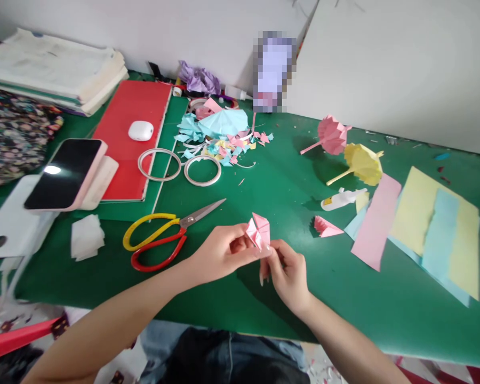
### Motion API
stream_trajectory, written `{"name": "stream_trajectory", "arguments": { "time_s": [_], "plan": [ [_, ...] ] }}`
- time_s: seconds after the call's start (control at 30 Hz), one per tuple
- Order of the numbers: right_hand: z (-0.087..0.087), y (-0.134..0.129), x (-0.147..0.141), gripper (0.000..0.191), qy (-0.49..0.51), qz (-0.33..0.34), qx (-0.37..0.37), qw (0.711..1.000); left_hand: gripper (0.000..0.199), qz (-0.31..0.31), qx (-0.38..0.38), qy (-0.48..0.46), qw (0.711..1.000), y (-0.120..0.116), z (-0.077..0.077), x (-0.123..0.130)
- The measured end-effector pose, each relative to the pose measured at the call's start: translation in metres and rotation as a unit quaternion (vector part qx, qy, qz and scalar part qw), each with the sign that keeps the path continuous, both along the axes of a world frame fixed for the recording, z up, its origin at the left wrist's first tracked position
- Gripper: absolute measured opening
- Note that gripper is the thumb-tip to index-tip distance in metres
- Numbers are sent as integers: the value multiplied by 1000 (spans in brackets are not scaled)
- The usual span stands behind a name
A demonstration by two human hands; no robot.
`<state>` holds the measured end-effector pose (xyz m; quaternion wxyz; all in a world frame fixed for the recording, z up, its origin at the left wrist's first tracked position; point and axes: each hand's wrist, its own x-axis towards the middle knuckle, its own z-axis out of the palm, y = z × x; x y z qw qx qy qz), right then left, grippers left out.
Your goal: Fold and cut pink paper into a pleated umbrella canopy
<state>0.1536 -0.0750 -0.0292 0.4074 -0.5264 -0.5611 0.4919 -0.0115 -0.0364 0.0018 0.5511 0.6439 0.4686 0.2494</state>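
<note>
Between my hands, above the front of the green table, is a small piece of folded pink paper (pixel 263 226) with pleats. My left hand (pixel 226 248) pinches it from the left between thumb and fingers. From below, my right hand (pixel 288 272) closes its thumb and fingers at the paper's lower edge; its grip is partly hidden by the left thumb. Just left of my left hand lie scissors (pixel 170 234) with one yellow and one red handle, blades apart. To the right of my right hand rests another pleated pink paper piece (pixel 327 227).
Pink (pixel 333 135) and yellow paper umbrellas (pixel 363 164) stand back right, near a white glue bottle (pixel 339 199) and coloured paper sheets (pixel 414 213). Tape rolls (pixel 202 183) and paper scraps (pixel 228 146) lie mid-back. A phone (pixel 66 173) and red folder (pixel 126 138) are left.
</note>
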Motion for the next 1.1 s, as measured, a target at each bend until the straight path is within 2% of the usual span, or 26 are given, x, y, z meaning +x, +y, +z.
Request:
{"name": "stream_trajectory", "arguments": {
  "time_s": [0.2, 0.43, 0.63, 0.8, 0.93, 1.1],
  "plan": [
    [-3, 1, 0, 18, -8, 39, 15, 999, 23, 29, -33, -45, 998, 4, -7, 1],
    [-2, 9, 1, 23, 130, 117, -95, 980, 23, -8, 2, -59, 998, 5, -8, -5],
    [-3, 13, 7, 27, 89, 134, -99, 982, 23, -5, -7, -53, 999, 7, -6, -2],
    [-5, 21, 5, 34, 158, 197, -137, 958, 28, 0, 27, -57, 998, 12, -11, -2],
    [-9, 26, 4, 40, 168, 188, -142, 957, 30, 5, 20, -59, 998, 14, -18, -3],
    [-11, 29, 3, 43, 172, 173, -143, 959, 31, 17, 49, -34, 998, 17, -22, 3]
  ]
}}
